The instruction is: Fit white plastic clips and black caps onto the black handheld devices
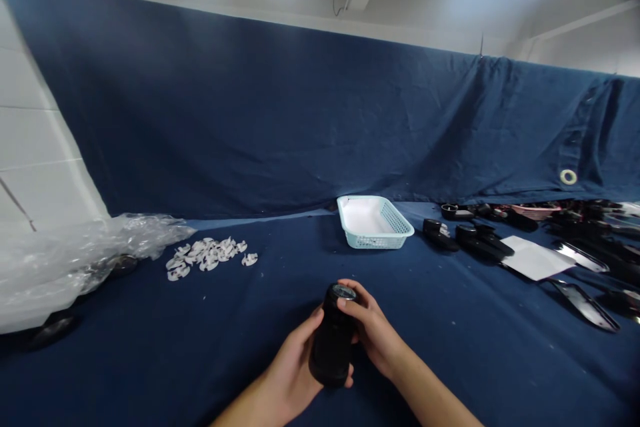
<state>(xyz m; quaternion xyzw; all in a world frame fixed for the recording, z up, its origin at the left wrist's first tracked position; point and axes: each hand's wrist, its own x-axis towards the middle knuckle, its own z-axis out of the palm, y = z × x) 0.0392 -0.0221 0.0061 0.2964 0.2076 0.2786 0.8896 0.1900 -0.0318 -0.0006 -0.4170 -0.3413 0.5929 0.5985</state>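
Observation:
Near the front middle of the table, both hands are closed on one black plastic housing (pixel 333 343), long and rounded, with a round shiny disc at its upper end. My left hand (pixel 299 360) wraps its lower body from the left, thumb along the side. My right hand (pixel 367 320) grips the upper end, its thumb by the disc's edge and fingers behind. The part tilts with the disc end away from me. What lies under it is hidden by the hands.
A pale blue basket (pixel 379 241) with a white lining stands beyond the hands. Small white plastic pieces (pixel 207 253) lie in a pile at left, beside clear plastic wrap (pixel 90 260). At right are many black parts (pixel 480 240) and a white sheet (pixel 537 257). A blue curtain (pixel 260 113) hangs behind.

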